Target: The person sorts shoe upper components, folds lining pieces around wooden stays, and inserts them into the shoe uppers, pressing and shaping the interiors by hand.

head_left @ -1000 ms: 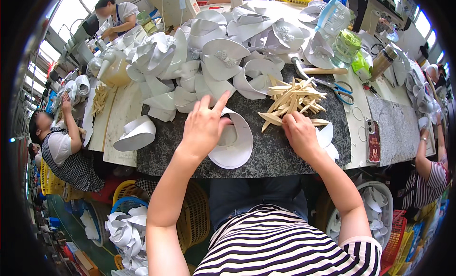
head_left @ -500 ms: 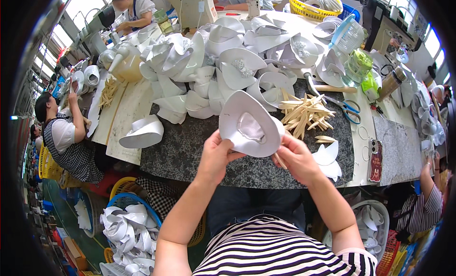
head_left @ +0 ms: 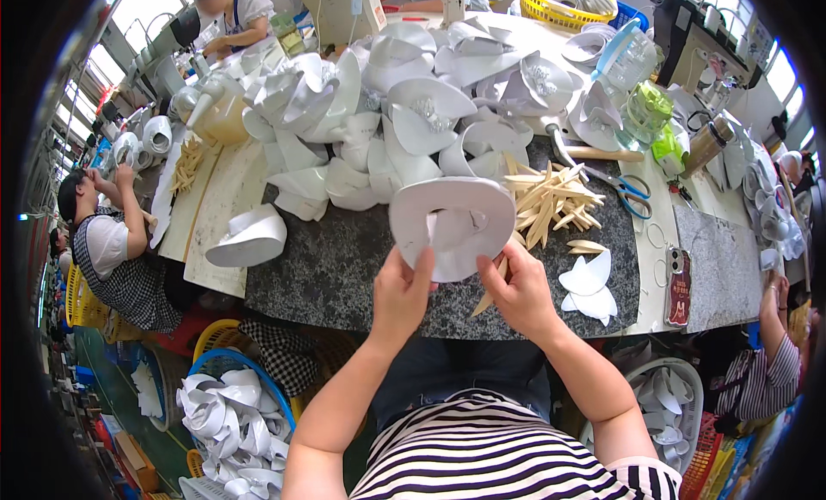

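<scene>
Above the dark speckled board (head_left: 344, 268) I hold a white shoe upper (head_left: 453, 199) with both hands, its wide curved rim tilted up and its hollow side showing. My left hand (head_left: 400, 298) pinches its near left edge between thumb and fingers. My right hand (head_left: 523, 293) grips the near right edge, and a thin tan pointed strip (head_left: 483, 304) sticks out below those fingers. Beyond lies a heap of similar white uppers (head_left: 422, 113), some with sparkly decoration. To the right of the upper is a pile of tan strips (head_left: 555, 203).
Blue-handled scissors (head_left: 632, 194) and a wooden-handled hammer (head_left: 602, 153) lie right of the strips. White cut pieces (head_left: 589, 289) and a phone (head_left: 678, 285) are nearer. A lone upper (head_left: 249, 237) sits left. Baskets (head_left: 280, 388) of white parts stand below; co-workers (head_left: 120, 242) sit nearby.
The upper has turned in my hands, its broad rim now lying crosswise. My left hand has shifted slightly right, and the strip by my right hand shows more of its length.
</scene>
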A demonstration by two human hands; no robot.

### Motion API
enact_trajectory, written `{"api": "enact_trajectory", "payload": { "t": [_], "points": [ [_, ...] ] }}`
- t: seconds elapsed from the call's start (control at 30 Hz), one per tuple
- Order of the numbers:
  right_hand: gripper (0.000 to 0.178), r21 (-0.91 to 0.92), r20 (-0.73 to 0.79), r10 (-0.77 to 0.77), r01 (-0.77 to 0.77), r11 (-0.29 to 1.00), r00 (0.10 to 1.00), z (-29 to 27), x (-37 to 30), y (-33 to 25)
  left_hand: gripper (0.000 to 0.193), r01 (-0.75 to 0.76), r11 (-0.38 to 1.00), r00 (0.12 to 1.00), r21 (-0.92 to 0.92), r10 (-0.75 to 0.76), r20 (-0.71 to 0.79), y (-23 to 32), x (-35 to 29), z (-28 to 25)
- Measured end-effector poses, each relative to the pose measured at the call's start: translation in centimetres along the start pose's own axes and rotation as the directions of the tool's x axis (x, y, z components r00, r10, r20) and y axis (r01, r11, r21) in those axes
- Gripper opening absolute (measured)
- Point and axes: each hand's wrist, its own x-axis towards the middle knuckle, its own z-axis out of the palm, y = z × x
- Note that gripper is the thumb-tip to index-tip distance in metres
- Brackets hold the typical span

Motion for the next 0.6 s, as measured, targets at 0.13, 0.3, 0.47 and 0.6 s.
{"api": "enact_trajectory", "payload": {
  "t": [0.13,0.3,0.47,0.6],
  "points": [
    [0.009,0.503,0.142,0.314,-0.341,0.794,0.939,-0.4,-0.1,-0.5,0.029,-0.1,0.978,0.99,-0.184,0.08,-0.112,0.5,-0.2,-0.8],
    [0.008,0.67,0.251,0.324,-0.405,0.622,0.912,-2.1,1.1,-0.3,0.032,0.022,0.796,0.997,-0.605,0.03,0.076,2.0,-0.3,-0.3],
    [0.007,0.533,0.087,0.098,-0.13,0.836,0.991,-3.5,3.2,-0.1,0.085,0.089,0.94,0.846,-0.33,0.103,0.524,2.3,-0.2,-2.2],
    [0.012,0.275,0.311,-0.047,-0.043,0.961,0.949,-5.6,4.0,-0.4,0.075,0.336,0.795,0.874,-0.505,-0.064,0.481,2.2,2.1,-5.3]
  ]
}}
